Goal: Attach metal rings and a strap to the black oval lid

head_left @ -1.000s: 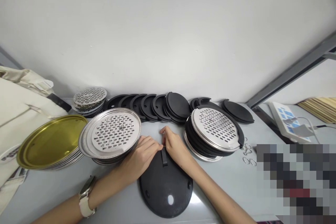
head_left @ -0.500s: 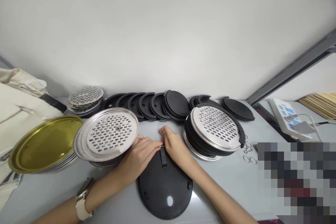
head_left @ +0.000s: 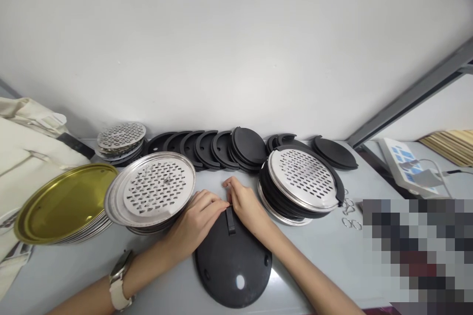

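Observation:
A black round plate (head_left: 236, 266) lies on the table in front of me, with small round knobs near its rim and a short black strap-like tab (head_left: 231, 221) at its far end. My left hand (head_left: 199, 219) pinches thumb and finger together at the tab's far end. From the other side my right hand (head_left: 244, 202) closes at the same spot, its fingers curled. What sits between the fingertips is small and mostly hidden. Left of my hands is a stack topped by a perforated metal grater disc (head_left: 157, 187); a similar grater stack (head_left: 303, 177) with black rims stands on the right.
Gold-coloured trays (head_left: 70, 202) are stacked at the left. Small grater discs (head_left: 121, 137) and a row of black crescent-openinged covers (head_left: 207, 150) line the wall. Metal rings (head_left: 347, 223) lie at the right, near a white power box (head_left: 406, 170). The far right corner is pixelated.
Both hands stay at the end of the tab with only a slight shift. The shiny glint at the left fingertips no longer shows clearly. The plate lies nearly as before.

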